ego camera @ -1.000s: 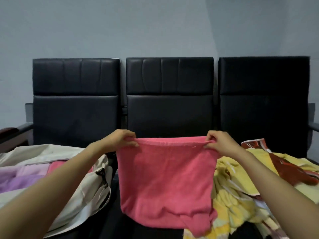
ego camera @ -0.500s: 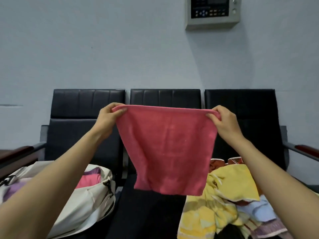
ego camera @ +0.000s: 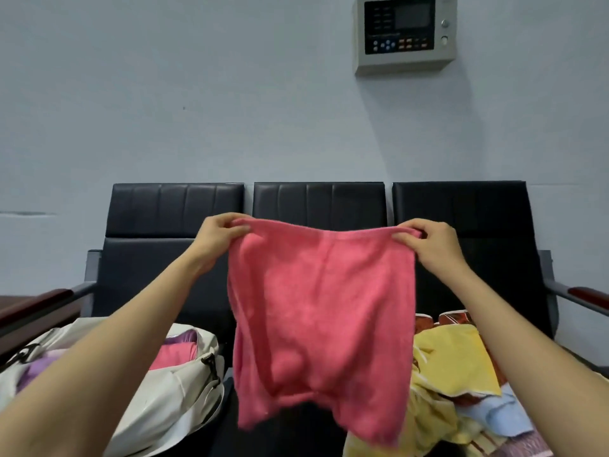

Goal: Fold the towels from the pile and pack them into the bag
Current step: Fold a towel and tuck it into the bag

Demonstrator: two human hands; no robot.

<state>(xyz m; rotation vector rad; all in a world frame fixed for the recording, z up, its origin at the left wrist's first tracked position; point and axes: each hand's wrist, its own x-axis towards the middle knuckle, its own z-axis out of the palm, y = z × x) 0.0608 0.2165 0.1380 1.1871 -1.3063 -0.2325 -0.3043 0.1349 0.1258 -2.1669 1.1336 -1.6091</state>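
Change since a second ago: the towel [ego camera: 323, 318] has come up off the seat, where its lower end lay bunched, and now hangs free in front of the chairs [ego camera: 316, 202].
Change since half a second ago: the top edge was stretched straight and now dips a little in the middle. The cloth hangs longer, with an uneven lower edge (a notch shows near its middle).
Towel: pink, spread flat between the two hands. It hangs down from them, with its top corners at hand level and the rest below.
Left hand [ego camera: 217, 239]: pinches the top left corner, with fingers curled over the edge and thumb behind.
Right hand [ego camera: 431, 245]: pinches the top right corner in the same way, level with the left.
Bag [ego camera: 171, 400]: cream, open, on the left seat below the left forearm. Pink and purple cloth is inside.
Pile [ego camera: 454, 374]: yellow, blue and patterned towels on the right seat, partly behind the towel's right edge.
Wall panel [ego camera: 405, 34]: grey box with screen and buttons, high on the wall.
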